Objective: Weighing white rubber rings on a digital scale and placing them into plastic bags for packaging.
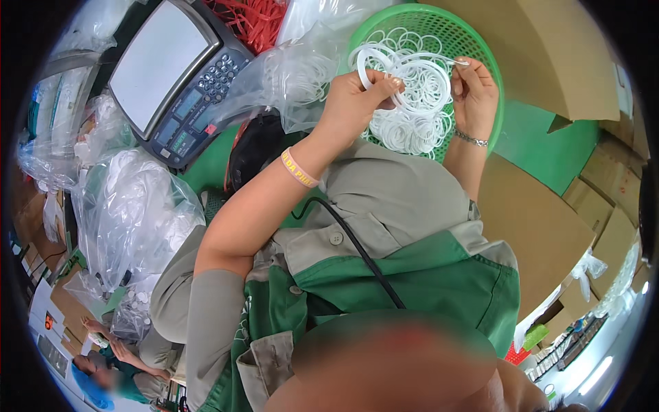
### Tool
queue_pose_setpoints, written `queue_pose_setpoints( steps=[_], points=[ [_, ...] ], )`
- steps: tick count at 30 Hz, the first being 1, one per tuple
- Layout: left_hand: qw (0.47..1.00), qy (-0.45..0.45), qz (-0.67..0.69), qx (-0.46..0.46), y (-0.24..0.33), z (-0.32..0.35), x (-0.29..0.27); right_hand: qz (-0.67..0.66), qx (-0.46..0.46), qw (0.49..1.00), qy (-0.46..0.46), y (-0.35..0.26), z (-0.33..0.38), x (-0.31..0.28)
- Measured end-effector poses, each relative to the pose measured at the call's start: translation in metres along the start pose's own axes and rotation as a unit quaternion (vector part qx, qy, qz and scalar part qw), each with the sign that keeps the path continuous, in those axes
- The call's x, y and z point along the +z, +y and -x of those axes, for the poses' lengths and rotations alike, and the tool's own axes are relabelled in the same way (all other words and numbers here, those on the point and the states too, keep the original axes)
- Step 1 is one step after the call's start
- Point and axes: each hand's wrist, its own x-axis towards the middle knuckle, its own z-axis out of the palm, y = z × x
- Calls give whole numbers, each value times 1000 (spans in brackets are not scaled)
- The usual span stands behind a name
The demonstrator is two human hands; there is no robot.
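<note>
Fingers (392, 82) of our left hand (357, 103) pinch a looped white band (362, 63), while our right hand (475, 93) nips a narrow white strip between thumb and forefinger. We have the band just over a green basket (495, 103) heaped with white rings (412, 137). To our left lie a clear bag (237, 96) and a scale (161, 69), and well beyond sits a co-worker (130, 374).

Green surface (539, 147) about the grip of the left hand (351, 106).
Left of grip: digital scale (195, 96) standing, dark pouch (257, 147) nearer. Under and right of grip: green basket (470, 36) holding white rings (408, 134); base not visible.
</note>
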Motion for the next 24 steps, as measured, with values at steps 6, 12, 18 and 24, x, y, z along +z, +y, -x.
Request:
queue_pose_setpoints(
  steps=[6,12,18,24],
  points=[
    [998,8,-13,-60,-4,-4,-1,-28,0,999,17,9,-2,3],
    [999,19,-10,-27,-8,-9,-2,61,-57,995,51,-2,-4,-2],
    [982,107,-49,144,26,-8,-27,166,-17,982,-91,-14,20,47],
    [945,89,-222,221,66,35,-59,172,-16,953,-248,-12,39,66]
  ],
)
